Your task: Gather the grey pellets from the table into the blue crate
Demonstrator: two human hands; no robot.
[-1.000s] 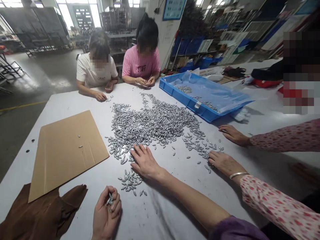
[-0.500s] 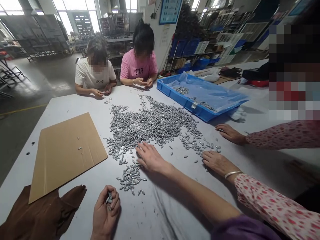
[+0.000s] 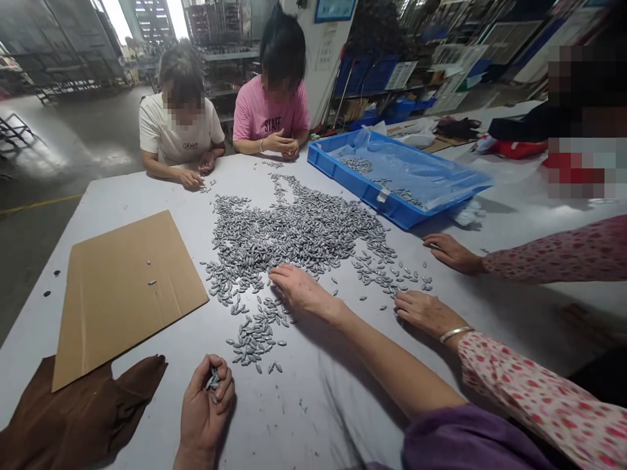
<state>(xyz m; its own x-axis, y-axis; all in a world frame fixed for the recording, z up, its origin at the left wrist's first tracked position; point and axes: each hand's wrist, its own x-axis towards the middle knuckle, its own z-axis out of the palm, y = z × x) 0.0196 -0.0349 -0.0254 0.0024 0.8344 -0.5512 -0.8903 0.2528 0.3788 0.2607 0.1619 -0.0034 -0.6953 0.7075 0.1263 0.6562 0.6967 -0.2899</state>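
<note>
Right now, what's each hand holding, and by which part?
Left hand cups a few grey pieces, bunched between thumb and curled fingers. Right hand holds nothing, resting at the pile's edge.

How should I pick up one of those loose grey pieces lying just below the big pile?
Take a stray grey piece at the cluster's near edge, apart from its neighbours. It is a slim pointed oval lying flat on the table, so probably come straight down and pinch across its narrow middle with the right hand; the left hand is shut on a handful of pieces.
</note>
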